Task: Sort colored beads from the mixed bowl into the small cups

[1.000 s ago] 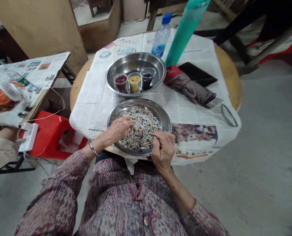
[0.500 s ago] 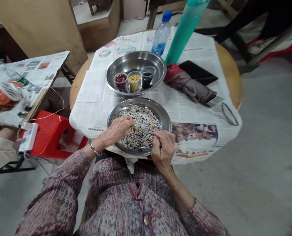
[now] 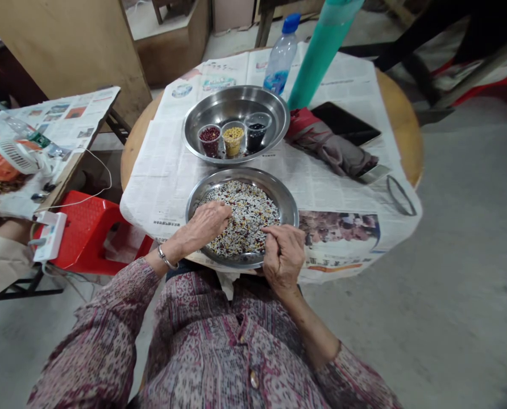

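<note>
A steel dish [image 3: 288,205] near the table's front edge holds a loose mix of white rice-like grains and red, yellow and black beans [image 3: 249,210]. My left hand [image 3: 207,224] rests over the dish's left side, fingers bent down and drawn together on the mix. What lies between its fingertips is hidden. At the right front rim, my right hand [image 3: 284,253] has its fingers curled and its index finger pointing over the beans. Anything in its pinch is too small to tell. Behind stands a larger steel basin [image 3: 236,97] with cups of red beans [image 3: 210,141], yellow beans [image 3: 233,140] and black beans [image 3: 256,136].
Newspaper [image 3: 160,170] covers the round table. A blue-capped bottle [image 3: 281,59], a tall green bottle [image 3: 321,57], a folded umbrella [image 3: 334,145] and a dark tablet [image 3: 347,125] lie or stand beyond the basin. Left are a red stool [image 3: 83,233] and a power strip [image 3: 51,238].
Both hands keep nearly the same places over the dish. The view has shifted very slightly; the cups and dishes have not visibly moved on the table.
</note>
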Demonstrator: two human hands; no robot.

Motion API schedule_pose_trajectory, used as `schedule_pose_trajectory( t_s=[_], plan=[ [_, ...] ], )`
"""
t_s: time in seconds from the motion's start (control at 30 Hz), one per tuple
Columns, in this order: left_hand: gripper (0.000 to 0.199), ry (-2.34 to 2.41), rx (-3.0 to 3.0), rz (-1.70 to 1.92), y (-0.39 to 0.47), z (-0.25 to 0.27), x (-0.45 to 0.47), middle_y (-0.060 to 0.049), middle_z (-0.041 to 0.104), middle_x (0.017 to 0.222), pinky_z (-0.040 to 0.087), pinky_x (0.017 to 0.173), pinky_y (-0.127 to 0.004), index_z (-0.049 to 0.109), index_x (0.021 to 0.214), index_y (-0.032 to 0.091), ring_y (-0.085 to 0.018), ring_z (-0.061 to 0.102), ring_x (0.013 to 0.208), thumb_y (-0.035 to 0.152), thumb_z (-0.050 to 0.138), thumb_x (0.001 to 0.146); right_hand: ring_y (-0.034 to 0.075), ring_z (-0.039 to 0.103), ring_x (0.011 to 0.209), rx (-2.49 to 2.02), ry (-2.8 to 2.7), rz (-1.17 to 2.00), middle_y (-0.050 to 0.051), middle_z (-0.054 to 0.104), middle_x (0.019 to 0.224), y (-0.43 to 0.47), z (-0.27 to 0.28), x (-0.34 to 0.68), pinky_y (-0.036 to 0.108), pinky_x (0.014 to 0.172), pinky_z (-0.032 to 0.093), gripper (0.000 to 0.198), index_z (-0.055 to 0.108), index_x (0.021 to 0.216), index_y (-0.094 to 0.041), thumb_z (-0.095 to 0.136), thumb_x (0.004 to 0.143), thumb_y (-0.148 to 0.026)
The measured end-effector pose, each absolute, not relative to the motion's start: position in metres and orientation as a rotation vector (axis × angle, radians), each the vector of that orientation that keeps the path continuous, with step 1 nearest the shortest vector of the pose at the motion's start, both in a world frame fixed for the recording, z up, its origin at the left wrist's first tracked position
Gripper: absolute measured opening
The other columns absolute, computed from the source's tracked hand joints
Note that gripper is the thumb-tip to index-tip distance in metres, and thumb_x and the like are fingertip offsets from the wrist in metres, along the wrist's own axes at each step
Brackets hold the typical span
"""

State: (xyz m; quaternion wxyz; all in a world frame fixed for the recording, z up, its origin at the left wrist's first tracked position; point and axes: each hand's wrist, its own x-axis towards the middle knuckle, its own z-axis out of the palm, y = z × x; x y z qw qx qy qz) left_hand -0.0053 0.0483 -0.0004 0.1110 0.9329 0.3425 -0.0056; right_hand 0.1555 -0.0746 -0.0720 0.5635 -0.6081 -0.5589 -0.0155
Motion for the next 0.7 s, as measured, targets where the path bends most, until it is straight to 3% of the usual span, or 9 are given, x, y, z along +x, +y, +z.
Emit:
schedule_pose_trajectory(
  t_s=[0.33, 0.53, 0.7],
  plan=[
    [0.019, 0.95, 2.595, 0.258, 0.054, 0.003, -0.017, -0.005, 0.068, 0.087, 0.047, 0.079, -0.031, 0.066, 0.093, 0.017, -0.015, 0.06, 0.082, 0.013, 0.047, 0.089, 0.021, 0.061, 0.093, -1.467, -1.285, 0.002, 0.003, 0.071, 0.089, -0.074, -0.07, 0.155, 0.042, 0.09, 0.047, 0.019, 0.069, 0.093, -0.024, 0.051, 0.093, -0.018],
    [0.014, 1.007, 2.3, 0.457, 0.055, 0.009, -0.021, 0.0, 0.07, 0.074, 0.048, 0.066, -0.025, 0.07, 0.085, 0.018, -0.011, 0.058, 0.065, 0.017, 0.057, 0.08, 0.022, 0.06, 0.095, -1.447, -1.293, 0.017, 0.003, 0.071, 0.09, -0.075, -0.071, 0.155, 0.042, 0.091, 0.047, 0.02, 0.069, 0.096, -0.024, 0.051, 0.093, -0.017],
    [0.014, 1.071, 2.019, 0.62, 0.079, 0.032, -0.015, -0.003, 0.072, 0.077, 0.049, 0.062, -0.023, 0.07, 0.089, 0.014, -0.01, 0.061, 0.066, 0.021, 0.061, 0.082, 0.021, 0.059, 0.095, -1.42, -1.317, -0.012, 0.004, 0.071, 0.091, -0.074, -0.074, 0.156, 0.041, 0.09, 0.046, 0.019, 0.068, 0.097, -0.023, 0.052, 0.092, -0.016]
  ],
)
